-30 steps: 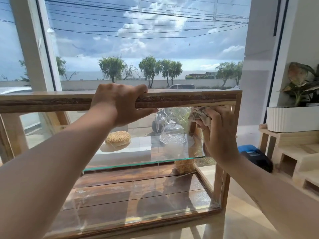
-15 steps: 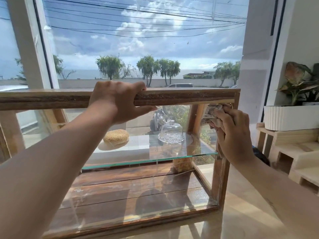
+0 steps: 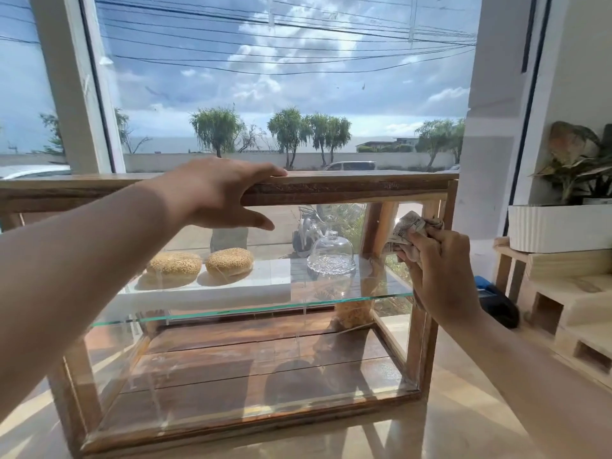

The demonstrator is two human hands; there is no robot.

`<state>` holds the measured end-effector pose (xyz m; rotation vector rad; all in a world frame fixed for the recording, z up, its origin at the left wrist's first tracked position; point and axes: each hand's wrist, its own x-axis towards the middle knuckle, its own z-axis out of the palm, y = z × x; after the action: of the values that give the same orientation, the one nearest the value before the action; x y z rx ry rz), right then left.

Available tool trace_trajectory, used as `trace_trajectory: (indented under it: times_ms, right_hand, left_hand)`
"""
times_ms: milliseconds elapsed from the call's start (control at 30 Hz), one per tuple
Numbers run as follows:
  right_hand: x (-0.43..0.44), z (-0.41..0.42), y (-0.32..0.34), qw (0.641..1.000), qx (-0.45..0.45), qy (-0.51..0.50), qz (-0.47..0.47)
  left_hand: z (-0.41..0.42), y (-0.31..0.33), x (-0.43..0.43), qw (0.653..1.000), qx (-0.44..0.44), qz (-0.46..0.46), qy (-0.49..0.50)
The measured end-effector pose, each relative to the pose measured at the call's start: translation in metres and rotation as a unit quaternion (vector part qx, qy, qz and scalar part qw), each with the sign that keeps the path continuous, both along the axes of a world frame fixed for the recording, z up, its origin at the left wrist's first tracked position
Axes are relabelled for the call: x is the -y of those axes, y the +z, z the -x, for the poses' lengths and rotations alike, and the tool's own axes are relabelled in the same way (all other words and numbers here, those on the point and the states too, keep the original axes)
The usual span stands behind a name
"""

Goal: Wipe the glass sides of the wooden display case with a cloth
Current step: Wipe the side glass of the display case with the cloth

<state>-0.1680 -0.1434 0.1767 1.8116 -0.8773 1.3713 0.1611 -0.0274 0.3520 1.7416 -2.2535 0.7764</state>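
Note:
A wooden display case (image 3: 347, 188) with glass sides stands on the counter before a big window. My left hand (image 3: 215, 193) rests on its top rail, fingers spread and loosened, thumb hanging in front of the glass. At the case's right end my right hand (image 3: 437, 270) is closed on a crumpled light cloth (image 3: 409, 226), which it presses near the top of the right corner post. Inside, a glass shelf (image 3: 381, 294) carries two sesame buns (image 3: 228, 261) on a white board and a glass dome (image 3: 331, 255).
A white ribbed planter (image 3: 559, 226) with a leafy plant sits on a pale wooden rack (image 3: 563, 293) to the right. A dark blue device (image 3: 496, 301) lies between rack and case. The window frame rises behind the case.
My left hand has loosened from a closed grip on the top rail to spread fingers. The right hand with the cloth has slid down a little at the right end. The view has shifted.

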Motion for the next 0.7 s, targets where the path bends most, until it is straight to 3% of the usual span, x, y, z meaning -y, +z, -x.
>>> trace_trajectory:
  times_ms: [300,433,700]
  right_hand:
    - [-0.004,-0.014,-0.003,0.998,0.053,0.008,-0.011]
    - [-0.006,-0.039,0.004,0.994,0.105,0.025,0.001]
    - [-0.014,-0.085,0.023,0.992,0.108,0.054,0.038]
  left_hand:
    - [0.009,-0.009,-0.004,0.995,0.035,0.095,0.023]
    - [0.009,-0.011,-0.001,0.993,0.031,0.11,0.02]
    - [0.008,-0.013,0.001,0.992,0.014,0.123,0.019]
